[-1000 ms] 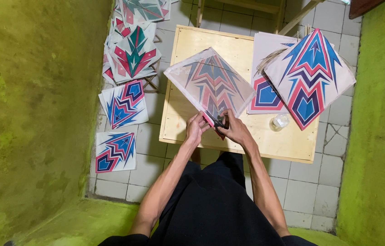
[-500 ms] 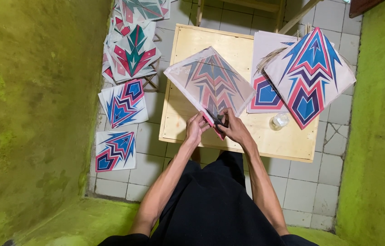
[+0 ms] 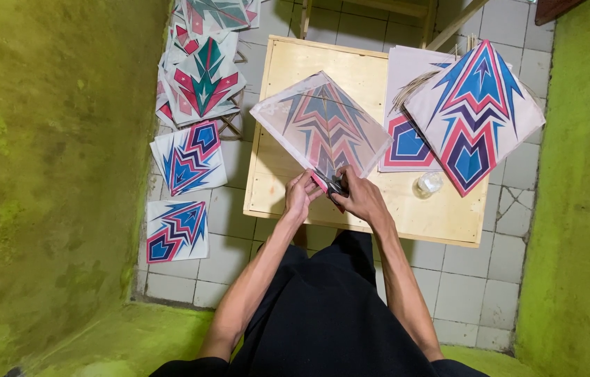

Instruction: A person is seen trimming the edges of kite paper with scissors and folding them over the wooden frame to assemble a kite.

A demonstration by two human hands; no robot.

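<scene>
A square paper kite (image 3: 319,124) with a red and blue arrow pattern, seen from its pale back side, lies tilted on a small wooden table (image 3: 441,213). My left hand (image 3: 300,195) pinches the kite's near corner. My right hand (image 3: 359,197) is closed around a pair of scissors with a pink handle (image 3: 331,185) at that same corner. The blades are mostly hidden between my fingers.
A finished kite (image 3: 475,112) in blue, red and purple rests on the table's right side over a printed sheet (image 3: 406,143). A small clear bottle (image 3: 426,184) stands near it. Several more kites (image 3: 190,157) lie on the tiled floor at left. Green walls close in both sides.
Both hands stay at the kite's near corner with only slight finger movement; the kite has barely shifted.
</scene>
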